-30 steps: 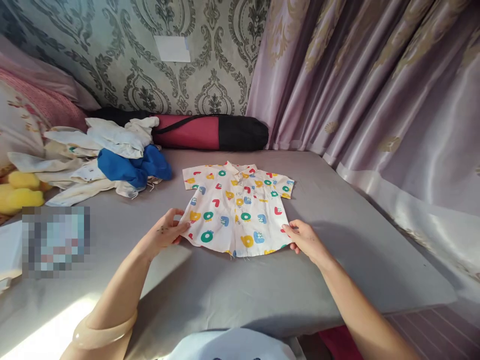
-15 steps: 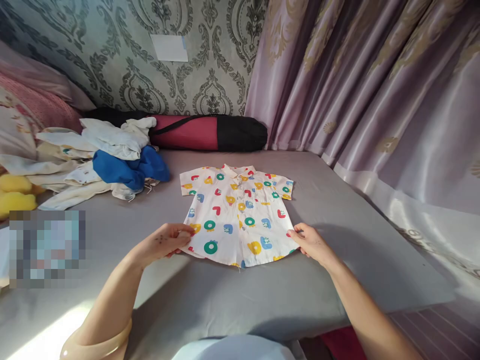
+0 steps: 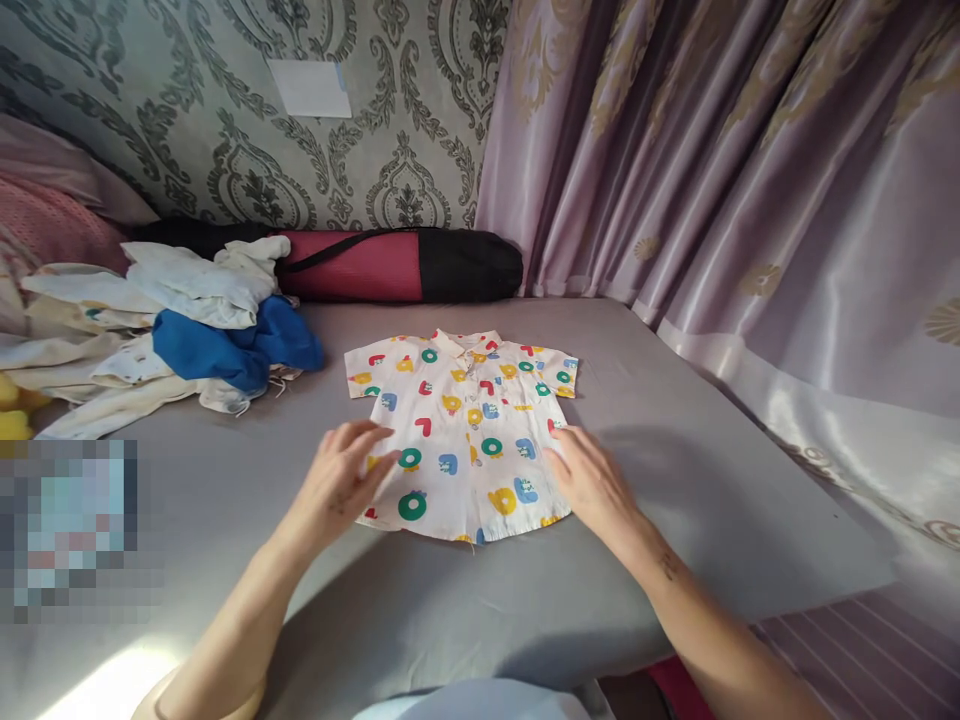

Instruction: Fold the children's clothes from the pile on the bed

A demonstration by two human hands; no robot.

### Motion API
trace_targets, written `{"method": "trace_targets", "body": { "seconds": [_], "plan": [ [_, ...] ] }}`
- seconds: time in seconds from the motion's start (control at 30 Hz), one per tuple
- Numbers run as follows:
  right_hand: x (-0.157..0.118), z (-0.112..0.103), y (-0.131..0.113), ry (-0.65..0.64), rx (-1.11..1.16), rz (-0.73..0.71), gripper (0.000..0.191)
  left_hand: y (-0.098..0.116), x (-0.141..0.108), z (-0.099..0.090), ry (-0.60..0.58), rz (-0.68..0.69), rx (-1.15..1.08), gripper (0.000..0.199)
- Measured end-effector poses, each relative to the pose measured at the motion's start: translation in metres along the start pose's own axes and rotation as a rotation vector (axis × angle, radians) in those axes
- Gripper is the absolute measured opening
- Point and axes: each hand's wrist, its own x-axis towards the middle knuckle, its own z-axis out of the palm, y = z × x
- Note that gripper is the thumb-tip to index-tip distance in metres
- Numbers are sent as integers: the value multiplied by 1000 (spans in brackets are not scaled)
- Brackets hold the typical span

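Observation:
A small short-sleeved shirt (image 3: 466, 440), white with colourful printed letter shapes, lies spread flat and buttoned on a grey sheet (image 3: 675, 480). Its collar points away from me and its hem faces me. Over the shirt's left edge is my left hand (image 3: 346, 475), thumb and fingers apart, holding nothing. My right hand (image 3: 596, 475) is at the opposite edge, likewise with fingers extended and nothing gripped. Whether the fingertips touch the cloth I cannot tell.
Left of the shirt lies a heap of white clothes (image 3: 195, 285) with a blue garment (image 3: 206, 350). A red and black roll bag (image 3: 360, 268) rests along the patterned wall (image 3: 405, 120). Purple curtains (image 3: 675, 150) hang on the right. A blurred patch (image 3: 71, 530) covers something at left.
Both hands have let go of the shirt's lower side edges and moved up along its sides, fingers opening. The shirt stays flat. The view has shifted slightly to the right.

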Motion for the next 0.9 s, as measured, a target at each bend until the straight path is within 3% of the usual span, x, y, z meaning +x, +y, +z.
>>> {"method": "trace_targets", "body": {
  "seconds": [0.1,0.17,0.3,0.73,0.9],
  "plan": [
    [2,17,-21,-49,118,-291,50,24,-3,24,-141,215,75,56],
    [0,28,-29,-140,131,-359,57,34,-8,34,-254,261,113,58],
    [-4,41,-34,-281,126,-380,62,36,-13,39,-378,250,130,63],
    [-6,36,-35,-284,180,-360,61,35,-2,35,-513,210,149,70],
    [-2,28,-27,-397,268,-387,66,43,11,20,-551,180,112,72]
  ]
}}
